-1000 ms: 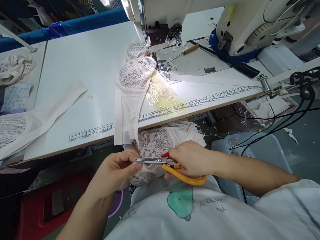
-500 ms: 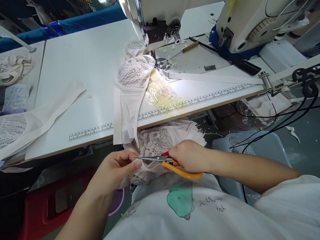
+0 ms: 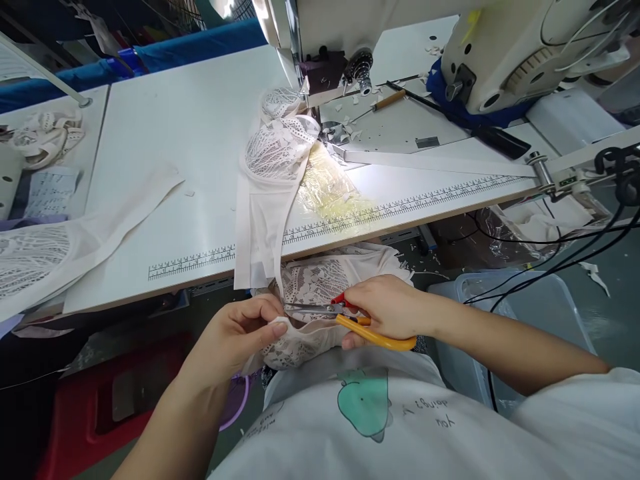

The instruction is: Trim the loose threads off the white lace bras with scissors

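Observation:
My left hand [image 3: 245, 337] pinches the edge of a cream lace bra [image 3: 300, 347] between thumb and fingers, just below the table's front edge. Scissors [image 3: 377, 333] with orange and red handles are gripped in my right hand [image 3: 387, 307]. Their blades point left, toward my left fingertips, over the lace. More lace fabric hangs behind the blades. On the table another lace bra [image 3: 275, 157] lies under the sewing machine's needle area, and its band drapes over the front edge.
The sewing machine [image 3: 340, 33] stands at the back. A ruler strip [image 3: 415, 203] runs along the table edge. A wooden-handled tool [image 3: 389, 100] and fabric scraps lie by the needle. Left is another lace piece [image 3: 90, 247]. A plastic bin [image 3: 530, 293] stands below right, with black cables above.
The scissors have drawn slightly to the right, their tips now a little away from my left fingertips. My left hand keeps its pinch. The whole view has shifted slightly.

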The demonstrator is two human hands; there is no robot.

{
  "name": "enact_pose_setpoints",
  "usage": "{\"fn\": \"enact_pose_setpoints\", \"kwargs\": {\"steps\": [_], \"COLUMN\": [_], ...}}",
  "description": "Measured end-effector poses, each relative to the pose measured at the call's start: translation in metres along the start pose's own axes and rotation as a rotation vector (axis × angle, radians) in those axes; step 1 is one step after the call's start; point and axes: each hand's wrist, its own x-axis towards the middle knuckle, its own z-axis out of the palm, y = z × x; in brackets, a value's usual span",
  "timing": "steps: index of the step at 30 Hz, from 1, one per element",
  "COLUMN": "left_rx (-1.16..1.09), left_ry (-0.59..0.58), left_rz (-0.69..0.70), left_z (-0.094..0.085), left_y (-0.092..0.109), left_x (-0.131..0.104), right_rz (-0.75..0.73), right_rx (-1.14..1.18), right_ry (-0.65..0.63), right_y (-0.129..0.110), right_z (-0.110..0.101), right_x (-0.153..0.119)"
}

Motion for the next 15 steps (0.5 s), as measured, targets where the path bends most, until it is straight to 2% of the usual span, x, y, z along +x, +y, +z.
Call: {"fn": "enact_pose_setpoints", "kwargs": {"steps": [11, 15], "left_rx": [0.008, -0.024], "left_ry": [0.007, 0.041], "left_rz": [-0.022, -0.022], "left_z": [0.0004, -0.0014], "left_y": [0.0001, -0.0040], "left_x": [0.0007, -0.0005], "right_rz": [-0.008, 0.045], "right_rx": [-0.049, 0.098], "right_ry": [-0.012, 0.042], "right_y": [-0.0070, -0.0045], "right_z": [-0.0031, 0.0000], "right_x": [0.0054, 0.0066]}}
